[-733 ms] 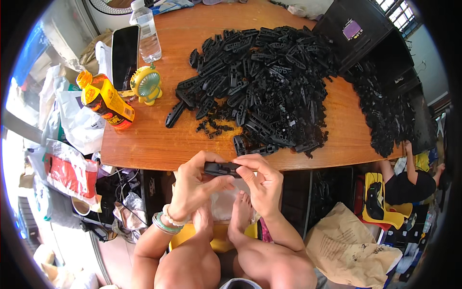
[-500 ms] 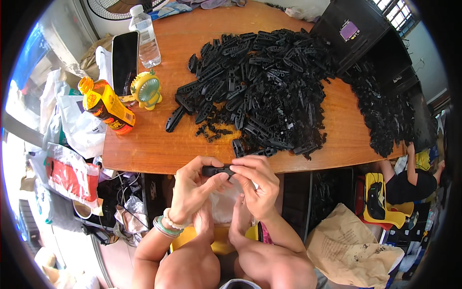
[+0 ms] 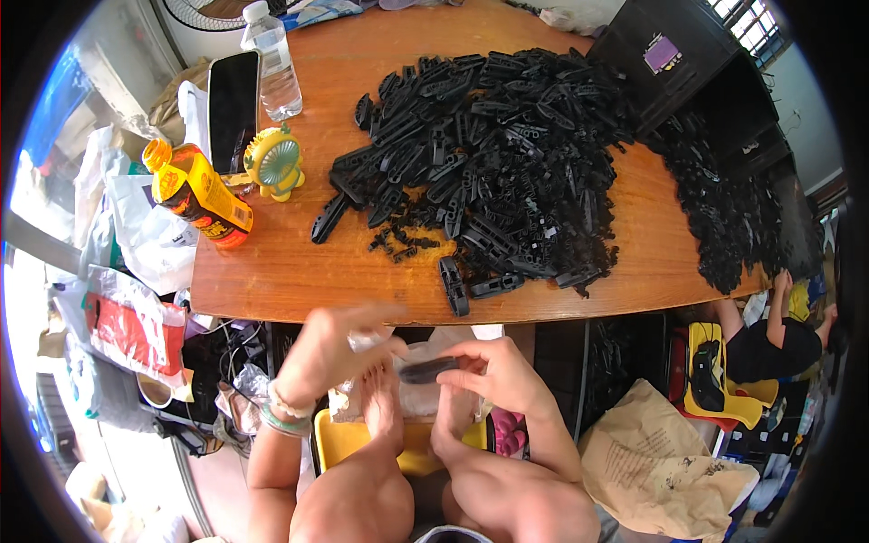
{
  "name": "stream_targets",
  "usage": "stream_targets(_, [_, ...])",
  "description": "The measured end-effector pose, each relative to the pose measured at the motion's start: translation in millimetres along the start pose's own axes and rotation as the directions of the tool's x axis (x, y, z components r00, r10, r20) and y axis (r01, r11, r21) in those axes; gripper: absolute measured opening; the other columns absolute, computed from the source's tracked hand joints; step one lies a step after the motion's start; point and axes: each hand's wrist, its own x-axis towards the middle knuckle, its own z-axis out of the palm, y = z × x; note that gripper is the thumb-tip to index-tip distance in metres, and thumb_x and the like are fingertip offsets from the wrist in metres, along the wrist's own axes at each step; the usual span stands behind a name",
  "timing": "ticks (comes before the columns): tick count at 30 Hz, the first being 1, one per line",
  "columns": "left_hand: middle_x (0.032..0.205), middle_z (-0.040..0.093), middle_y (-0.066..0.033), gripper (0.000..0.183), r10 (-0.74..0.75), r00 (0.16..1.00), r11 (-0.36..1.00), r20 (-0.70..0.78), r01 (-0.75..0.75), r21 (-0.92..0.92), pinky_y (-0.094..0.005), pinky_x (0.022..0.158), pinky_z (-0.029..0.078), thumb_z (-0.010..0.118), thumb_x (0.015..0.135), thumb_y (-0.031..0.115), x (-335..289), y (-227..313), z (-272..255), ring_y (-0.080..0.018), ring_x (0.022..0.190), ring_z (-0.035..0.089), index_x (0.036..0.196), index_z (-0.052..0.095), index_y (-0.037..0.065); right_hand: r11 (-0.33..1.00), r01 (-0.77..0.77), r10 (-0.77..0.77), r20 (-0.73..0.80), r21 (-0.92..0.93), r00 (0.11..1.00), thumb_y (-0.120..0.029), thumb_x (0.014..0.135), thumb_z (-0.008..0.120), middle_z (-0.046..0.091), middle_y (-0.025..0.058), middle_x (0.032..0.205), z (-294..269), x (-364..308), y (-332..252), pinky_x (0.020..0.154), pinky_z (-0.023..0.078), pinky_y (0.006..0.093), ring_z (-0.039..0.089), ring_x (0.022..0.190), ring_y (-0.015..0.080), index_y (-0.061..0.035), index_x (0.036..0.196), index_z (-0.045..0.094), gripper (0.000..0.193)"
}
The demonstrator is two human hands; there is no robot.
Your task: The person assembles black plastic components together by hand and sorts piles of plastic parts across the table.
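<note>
My right hand (image 3: 500, 373) pinches a long black plastic part (image 3: 428, 370) between thumb and fingers, low in front of the table edge. Below it, between my feet, a clear plastic bag (image 3: 418, 398) lies over a yellow container (image 3: 331, 443). My left hand (image 3: 339, 348), partly smeared by motion, is apart from the part, fingers stretched out with nothing seen in them. On the table spreads a large heap of similar black plastic parts (image 3: 489, 154). Two of them, a black part (image 3: 453, 286) standing lengthwise and a black part (image 3: 497, 285) lying crosswise, rest at the heap's near side.
At the table's left stand an orange bottle (image 3: 204, 195), a yellow mini fan (image 3: 274, 165), a phone (image 3: 233, 113) and a water bottle (image 3: 274, 68). Black crates (image 3: 674, 63) spill more black parts at the right. A brown paper bag (image 3: 661, 462) lies lower right. Another person (image 3: 769, 348) sits far right.
My left hand has let go of the black part and moved left. My right hand has lowered the part toward the plastic bag, turning it slightly.
</note>
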Motion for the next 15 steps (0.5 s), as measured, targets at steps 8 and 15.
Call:
stream_targets(8, [0.095,0.058,-0.0124,0.025,0.175,0.800,0.809,-0.574,0.215,0.547,-0.0397,0.079,0.045,0.065,0.074,0.003,61,-64,-20,-0.0316,0.092,0.053,0.098,0.056,0.002,0.656,0.336,-0.679,-0.335,-0.676,0.653,0.000,0.076,0.065,0.059,0.0089,0.082,15,82,-23,0.065,0.046,0.0330,0.056,0.073,0.0228,0.0000,0.093,0.064,0.016])
stream_targets(15, [0.095,0.056,-0.0112,0.024,0.343,0.849,0.741,-0.402,0.019,0.672,-0.0394,0.072,0.042,0.066,0.076,0.007,36,-50,-11,-0.0306,0.083,0.051,0.099,0.056,0.004,0.383,0.248,-0.719,-0.119,-0.890,0.685,-0.004,0.071,0.058,0.053,0.0086,0.092,5,114,-16,0.073,0.038,0.0355,0.049,0.087,0.0251,-0.0027,0.081,0.063,0.011])
